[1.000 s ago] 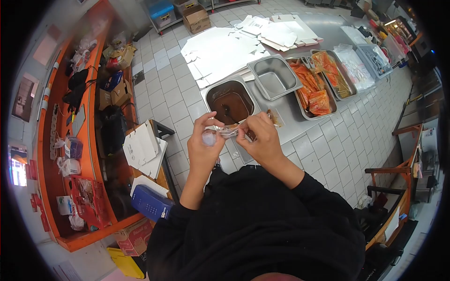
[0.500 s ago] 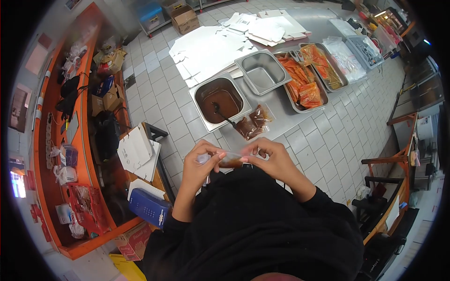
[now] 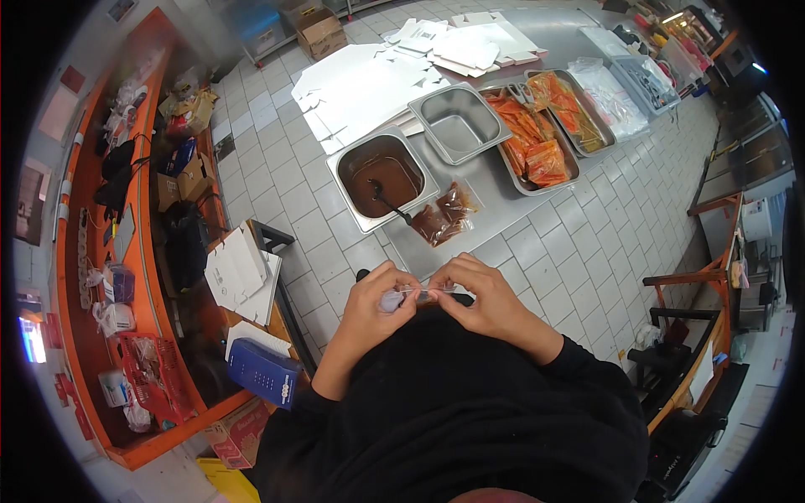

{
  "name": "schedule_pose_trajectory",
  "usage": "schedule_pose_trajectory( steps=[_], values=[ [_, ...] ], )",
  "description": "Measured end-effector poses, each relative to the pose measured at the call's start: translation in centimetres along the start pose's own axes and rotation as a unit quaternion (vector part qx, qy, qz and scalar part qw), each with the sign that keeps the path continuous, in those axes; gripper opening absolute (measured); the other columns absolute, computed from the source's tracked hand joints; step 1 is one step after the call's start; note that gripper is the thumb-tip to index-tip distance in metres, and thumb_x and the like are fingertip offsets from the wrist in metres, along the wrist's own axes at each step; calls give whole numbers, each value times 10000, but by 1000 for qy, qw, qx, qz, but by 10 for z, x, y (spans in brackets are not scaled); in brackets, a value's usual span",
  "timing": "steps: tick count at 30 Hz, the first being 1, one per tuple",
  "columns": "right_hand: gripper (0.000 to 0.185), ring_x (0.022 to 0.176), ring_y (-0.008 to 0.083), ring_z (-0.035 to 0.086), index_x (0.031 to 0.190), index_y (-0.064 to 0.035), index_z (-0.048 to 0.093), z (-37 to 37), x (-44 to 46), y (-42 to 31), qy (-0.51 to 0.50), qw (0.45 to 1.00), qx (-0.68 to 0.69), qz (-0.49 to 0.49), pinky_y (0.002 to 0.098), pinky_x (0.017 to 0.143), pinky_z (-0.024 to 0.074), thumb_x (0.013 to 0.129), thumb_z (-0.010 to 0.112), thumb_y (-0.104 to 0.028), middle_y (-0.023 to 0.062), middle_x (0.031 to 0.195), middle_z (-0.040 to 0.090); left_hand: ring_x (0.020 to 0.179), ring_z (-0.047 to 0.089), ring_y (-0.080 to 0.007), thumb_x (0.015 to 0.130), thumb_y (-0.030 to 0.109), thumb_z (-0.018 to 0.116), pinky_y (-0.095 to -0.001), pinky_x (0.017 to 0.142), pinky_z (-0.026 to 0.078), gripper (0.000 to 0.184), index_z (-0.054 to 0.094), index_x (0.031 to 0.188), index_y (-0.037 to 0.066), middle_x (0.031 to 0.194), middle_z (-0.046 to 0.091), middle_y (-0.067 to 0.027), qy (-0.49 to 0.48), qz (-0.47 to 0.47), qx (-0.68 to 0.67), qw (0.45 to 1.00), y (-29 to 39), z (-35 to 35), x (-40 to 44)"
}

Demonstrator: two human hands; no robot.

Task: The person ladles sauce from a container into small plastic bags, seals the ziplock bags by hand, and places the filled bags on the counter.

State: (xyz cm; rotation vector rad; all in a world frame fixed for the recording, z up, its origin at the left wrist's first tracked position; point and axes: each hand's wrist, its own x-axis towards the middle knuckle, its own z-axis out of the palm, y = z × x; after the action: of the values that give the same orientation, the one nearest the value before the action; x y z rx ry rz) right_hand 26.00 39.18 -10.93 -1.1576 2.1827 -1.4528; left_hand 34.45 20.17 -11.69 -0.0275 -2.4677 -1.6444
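Note:
My left hand (image 3: 369,306) and my right hand (image 3: 486,293) meet close in front of my body, both closed in a pinch on a small clear plastic bag. Whitish bunched plastic (image 3: 391,301) shows at the left fingers, and a thin strip is stretched between the fingertips. Most of the bag is hidden by the hands. Just beyond lie filled bags of brown sauce (image 3: 443,216) on the steel table (image 3: 495,220). Beside them stands a deep steel pan (image 3: 339,189) of brown sauce with a black-handled ladle (image 3: 390,201) resting in it.
An empty steel pan (image 3: 463,126) adjoins trays holding orange packets (image 3: 545,163). White flat cardboard (image 3: 352,88) covers the table's far left. On my left are a blue box (image 3: 262,371), white folded boxes (image 3: 239,270) and an orange shelf (image 3: 155,277) with a red basket (image 3: 155,377).
My hands have come closer together, and my right hand has shifted a little left. Less of the bag and its brown contents shows now. The view has shifted slightly.

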Motion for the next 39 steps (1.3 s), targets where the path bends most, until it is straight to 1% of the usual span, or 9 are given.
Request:
schedule_pose_trajectory(
  steps=[5, 10, 18, 25, 27, 29, 31, 34, 39],
  values=[
    [138, 770, 219, 586, 859, -28, 644, -6, 5, -1, 3, 999, -10, 46, 323, 690, 467, 832, 727, -135, 80, 805, 620, 671, 558, -135, 808, 52, 718, -270, 598, 423, 103, 688, 890, -3, 754, 575, -55, 10, 1, -27, 1000, -15, 6, 2],
    [157, 730, 170, 579, 859, -39, 660, -15, 6, 2, -38, 997, -7, 62, 281, 636, 454, 849, 733, -177, 62, 795, 623, 703, 570, -101, 810, 85, 753, -246, 640, 446, 117, 670, 854, 14, 789, 595, -18, 24, -137, -211, 967, -27, 7, -3],
    [201, 746, 111, 588, 870, -19, 653, -7, -2, 24, -86, 960, 168, 207, 229, 597, 447, 860, 741, -199, 62, 865, 642, 710, 570, -116, 807, 93, 757, -260, 657, 453, 122, 672, 852, 19, 797, 592, -35, -16, -58, -102, 993, -21, -2, -4],
    [129, 746, 130, 602, 897, -26, 651, -7, 6, 5, -51, 991, 57, 107, 233, 602, 457, 854, 718, -127, 52, 863, 629, 710, 588, -118, 841, 124, 734, -257, 620, 461, 119, 684, 872, 21, 820, 586, -39, -2, 8, -15, 1000, -23, 12, -3],
    [88, 749, 170, 608, 908, -25, 656, -9, 11, 6, -51, 994, -2, 101, 265, 613, 468, 845, 690, -75, 65, 854, 618, 712, 595, -114, 858, 145, 725, -248, 608, 468, 140, 673, 907, 25, 829, 583, -32, 7, -60, -79, 995, -35, 25, -2],
    [96, 781, 198, 606, 906, -47, 655, -8, 14, 17, 5, 997, -66, 50, 290, 630, 477, 837, 694, -102, 64, 856, 612, 715, 602, -109, 875, 165, 715, -238, 597, 474, 161, 662, 941, 28, 837, 579, -25, 14, -125, -141, 982, -35, 33, 0],
    [104, 813, 225, 603, 903, -70, 654, -14, 20, 21, 62, 989, -131, -1, 314, 647, 485, 829, 698, -128, 63, 858, 607, 728, 605, -103, 903, 241, 703, -236, 583, 493, 258, 604, 1030, 40, 849, 571, -14, 56, -283, -336, 897, -31, 38, 1],
    [187, 793, 234, 571, 962, -69, 679, -24, 30, 17, 171, 949, -261, -33, 331, 704, 466, 792, 746, -110, 66, 835, 598, 722, 597, -103, 917, 297, 689, -239, 594, 505, 318, 543, 1069, 59, 837, 561, -13, 91, -330, -469, 814, -55, 50, -12],
    [179, 820, 219, 616, 952, -51, 663, 16, 10, 13, 29, 994, -94, 52, 321, 700, 500, 828, 737, -156, 57, 862, 638, 717, 578, -93, 928, 303, 677, -224, 613, 482, 287, 521, 1024, 82, 825, 550, -5, 134, -308, -498, 799, -56, 59, -16]
  ],
)
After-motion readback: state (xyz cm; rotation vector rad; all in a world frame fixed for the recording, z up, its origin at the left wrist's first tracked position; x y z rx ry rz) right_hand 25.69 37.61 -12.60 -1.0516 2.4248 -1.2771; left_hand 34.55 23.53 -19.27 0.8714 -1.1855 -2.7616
